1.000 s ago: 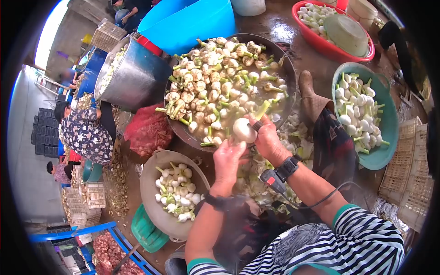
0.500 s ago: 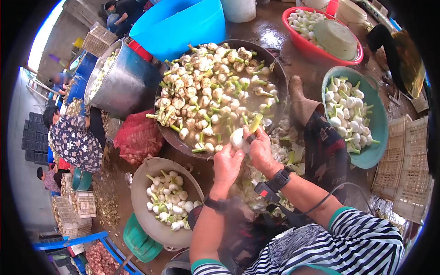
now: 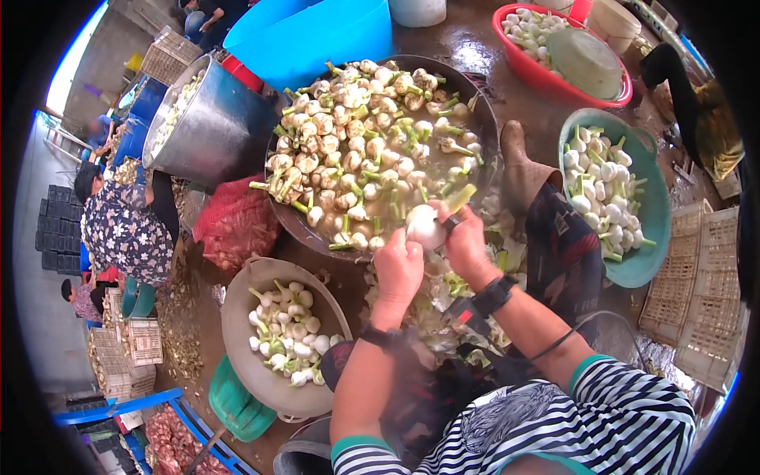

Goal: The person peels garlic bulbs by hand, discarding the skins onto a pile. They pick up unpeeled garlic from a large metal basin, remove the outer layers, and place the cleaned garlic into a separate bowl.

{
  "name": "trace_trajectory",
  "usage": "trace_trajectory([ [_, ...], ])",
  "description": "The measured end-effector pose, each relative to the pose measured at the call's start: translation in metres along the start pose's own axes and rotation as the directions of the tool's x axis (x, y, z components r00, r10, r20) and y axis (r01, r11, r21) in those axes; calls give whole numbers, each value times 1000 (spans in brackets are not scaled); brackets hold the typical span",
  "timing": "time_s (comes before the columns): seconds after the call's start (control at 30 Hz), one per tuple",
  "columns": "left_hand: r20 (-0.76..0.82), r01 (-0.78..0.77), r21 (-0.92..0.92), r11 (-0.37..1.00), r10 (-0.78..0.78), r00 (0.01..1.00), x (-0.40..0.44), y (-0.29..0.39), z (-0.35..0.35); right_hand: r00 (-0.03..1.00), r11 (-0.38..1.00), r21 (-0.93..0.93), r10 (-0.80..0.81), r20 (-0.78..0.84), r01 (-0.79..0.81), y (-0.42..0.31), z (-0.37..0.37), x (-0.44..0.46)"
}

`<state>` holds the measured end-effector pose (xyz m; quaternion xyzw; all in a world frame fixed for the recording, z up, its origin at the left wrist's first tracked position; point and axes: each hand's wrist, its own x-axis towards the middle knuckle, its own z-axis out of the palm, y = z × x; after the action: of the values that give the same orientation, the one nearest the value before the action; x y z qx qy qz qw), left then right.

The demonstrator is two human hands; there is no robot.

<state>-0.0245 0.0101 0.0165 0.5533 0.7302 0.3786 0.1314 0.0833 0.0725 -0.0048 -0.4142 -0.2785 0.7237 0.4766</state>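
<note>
A white bulb with a short green stem is held between my hands, above the near edge of a wide dark pan of water and many bulbs. My left hand is closed against the bulb's lower left side. On the right, my right hand wraps round the bulb's stem side and a small dark object, mostly hidden by the fingers. Loose peelings lie beneath my hands. Peeled bulbs fill part of a grey basin at lower left and a green basin at right.
A blue tub, a metal pot and a red mesh bag stand at left. Upper right is a red basin; crates are at far right. People sit or bend at far left.
The view has shifted, so the pan and basins appear farther left than in the oldest frame. My hands still hold the bulb, whose tilt has changed slightly.
</note>
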Motion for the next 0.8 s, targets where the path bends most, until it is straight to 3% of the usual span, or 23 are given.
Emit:
trace_trajectory([
  [0.07,-5,46,-148,988,-47,999,3,-1,-2,983,971,218,61,172,-99,-7,-13,1],
  [0.1,-67,-59,-105,993,52,996,1,-10,5,973,962,241,78,216,-131,-14,-16,-2],
  [0.2,-25,104,-224,969,-112,993,0,-46,17,950,964,248,13,311,-94,-24,-36,5],
  [0.23,253,540,-582,608,-496,831,6,-24,-8,942,968,244,-28,335,-59,-28,-41,7],
  [0.27,270,534,-520,667,-465,843,5,-36,-11,935,952,301,-61,348,-50,-35,-45,11],
  [0.3,312,468,-284,837,-381,870,0,-51,-2,928,933,357,-94,361,-44,-45,-46,15],
  [0.33,368,324,-42,945,-287,884,1,-50,2,918,978,189,-154,366,89,-48,-49,18],
  [0.4,553,-175,189,966,42,832,-14,-29,3,886,961,-82,-207,414,263,-52,-52,21],
  [0.43,469,-129,198,972,22,883,-20,-8,-3,870,935,-170,-209,446,312,-53,-51,19],
  [0.47,471,32,43,999,-48,881,-18,-3,-6,853,898,-251,-211,478,363,-55,-51,17],
  [0.53,500,339,-256,905,-176,848,-2,3,-11,853,986,31,-157,498,164,-46,-44,17],
  [0.57,539,569,-601,561,-241,807,-1,15,-14,851,961,-111,-165,499,252,-46,-41,14],
  [0.67,599,654,-630,418,-274,752,2,21,-23,755,915,68,-368,543,397,-28,-27,9],
  [0.7,610,676,-611,412,-299,734,0,17,-22,838,822,-358,-237,491,442,-45,-16,1],
  [0.8,643,719,-614,324,-323,695,-2,16,-21,819,737,-453,-235,523,501,-41,-12,-1],
])
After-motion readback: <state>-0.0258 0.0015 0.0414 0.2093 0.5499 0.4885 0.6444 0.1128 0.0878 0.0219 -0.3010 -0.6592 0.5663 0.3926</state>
